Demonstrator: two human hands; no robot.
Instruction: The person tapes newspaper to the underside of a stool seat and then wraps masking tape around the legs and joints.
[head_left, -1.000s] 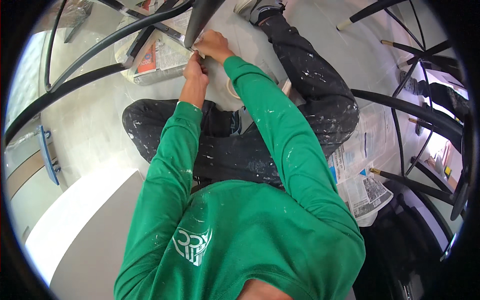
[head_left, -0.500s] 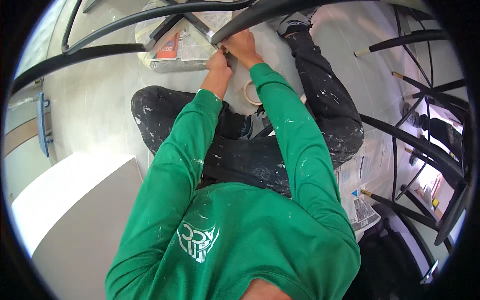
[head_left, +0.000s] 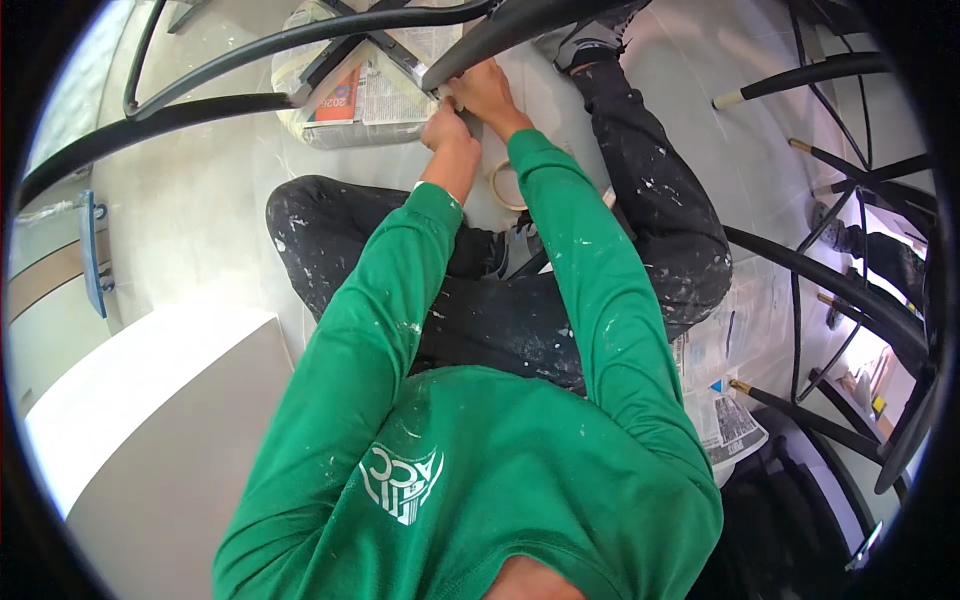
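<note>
A chair with black tubular legs (head_left: 230, 55) is turned over in front of me. Its seat (head_left: 365, 133) is wrapped in newspaper and pale masking tape. My left hand (head_left: 447, 128) is closed at the lower end of a black leg, where it meets a flat metal crossbar (head_left: 395, 50). Against the same joint, my right hand (head_left: 486, 92) has its fingers bent and pressed in. A small pale bit shows between the fingertips, too small to name. A roll of masking tape (head_left: 492, 186) lies on the floor beside my right forearm.
More black chair legs (head_left: 830, 280) stand close on my right, some with pale or brass-coloured tips. Newspaper sheets (head_left: 725, 420) lie under them. A white block (head_left: 150, 370) is at my left, and a blue wheeled board (head_left: 90, 255) stands beyond it. Another person's leg (head_left: 880, 265) shows far right.
My left hand has shifted slightly right and closer to my right hand at the joint. The chair and the tape roll stay in place.
</note>
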